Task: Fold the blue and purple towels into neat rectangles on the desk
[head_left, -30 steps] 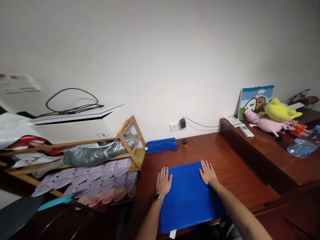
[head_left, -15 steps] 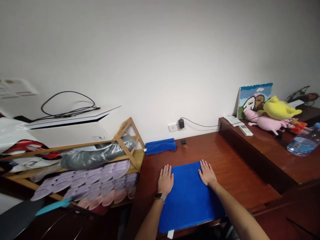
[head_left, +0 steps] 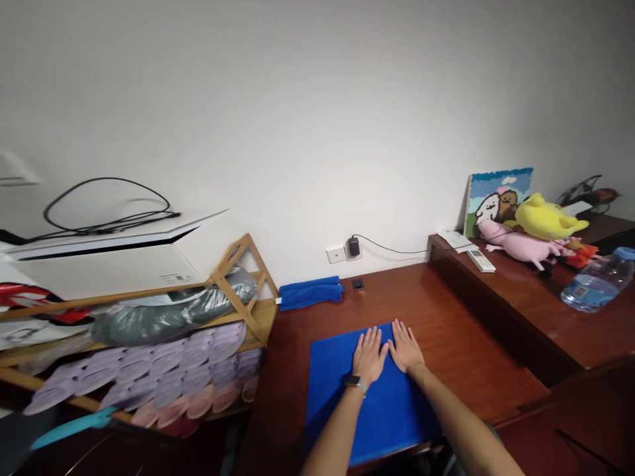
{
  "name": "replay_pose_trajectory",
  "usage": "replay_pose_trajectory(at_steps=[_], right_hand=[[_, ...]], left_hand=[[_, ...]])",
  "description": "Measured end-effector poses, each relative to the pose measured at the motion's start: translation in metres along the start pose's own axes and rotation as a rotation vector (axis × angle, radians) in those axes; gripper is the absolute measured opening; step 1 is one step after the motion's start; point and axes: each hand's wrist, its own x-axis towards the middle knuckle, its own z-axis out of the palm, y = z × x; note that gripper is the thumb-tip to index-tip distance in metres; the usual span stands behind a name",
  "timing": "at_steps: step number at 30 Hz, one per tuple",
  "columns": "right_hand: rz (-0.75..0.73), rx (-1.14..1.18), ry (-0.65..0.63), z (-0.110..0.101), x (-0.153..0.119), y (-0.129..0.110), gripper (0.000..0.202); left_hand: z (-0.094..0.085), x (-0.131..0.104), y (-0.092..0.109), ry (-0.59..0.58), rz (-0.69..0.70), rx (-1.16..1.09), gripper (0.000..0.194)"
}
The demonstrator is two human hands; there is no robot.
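Note:
A blue towel (head_left: pixel 330 380) lies spread flat on the brown wooden desk (head_left: pixel 288 370), close to its front edge. My left hand (head_left: pixel 370 355) rests palm down on the towel's upper middle, fingers stretched out, with a watch on the wrist. Beside it, my right hand (head_left: pixel 405 346) is laid flat over the towel's far right corner, fingers extended. The two thumbs are almost touching. Farther back, against the wall, sits a folded blue towel (head_left: pixel 311 293) with a small white tag.
On the left, a wooden rack (head_left: pixel 248 311) holds lilac and pink slippers (head_left: pixel 196 357), with a white box (head_left: pixel 119 268) on top. The raised shelf at right carries a remote control (head_left: pixel 481 260), plush toys (head_left: pixel 526 246) and a water bottle (head_left: pixel 595 284). A black charger (head_left: pixel 353 246) is plugged into the wall.
My left hand has moved right, from the towel's left edge to its middle, next to my right hand. My right hand stays at the far right corner. The view has shifted slightly.

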Motion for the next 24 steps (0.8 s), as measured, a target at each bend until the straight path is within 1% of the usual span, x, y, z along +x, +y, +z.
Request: replay_pose_trajectory(at_steps=[2, 6, 8, 9, 10, 12, 19, 24], right_hand=[[0.004, 0.005, 0.006, -0.001, -0.001, -0.001, 0.074], [0.01, 0.003, 0.001, 0.0, -0.002, 0.0, 0.074], [0.015, -0.007, 0.003, 0.001, -0.001, 0.0, 0.074], [0.017, -0.014, 0.003, 0.002, -0.001, 0.0, 0.074], [0.018, -0.021, 0.003, 0.003, -0.001, 0.0, 0.074], [0.019, -0.041, 0.004, 0.005, 0.0, -0.001, 0.074], [0.025, -0.081, 0.0, 0.007, 0.004, -0.001, 0.074], [0.026, -0.073, 0.01, 0.008, 0.004, 0.0, 0.074]], left_hand=[[-0.014, -0.015, -0.032, 0.013, -0.088, 0.04, 0.067], [-0.041, -0.052, -0.103, 0.042, -0.281, 0.112, 0.068], [-0.049, -0.069, -0.13, 0.062, -0.353, 0.132, 0.069], [-0.051, -0.076, -0.138, 0.071, -0.374, 0.139, 0.069], [-0.051, -0.081, -0.144, 0.076, -0.388, 0.145, 0.07], [-0.051, -0.086, -0.149, 0.079, -0.398, 0.158, 0.072], [-0.054, -0.078, -0.144, 0.063, -0.403, 0.184, 0.074], [-0.053, -0.078, -0.143, 0.077, -0.409, 0.201, 0.073]])
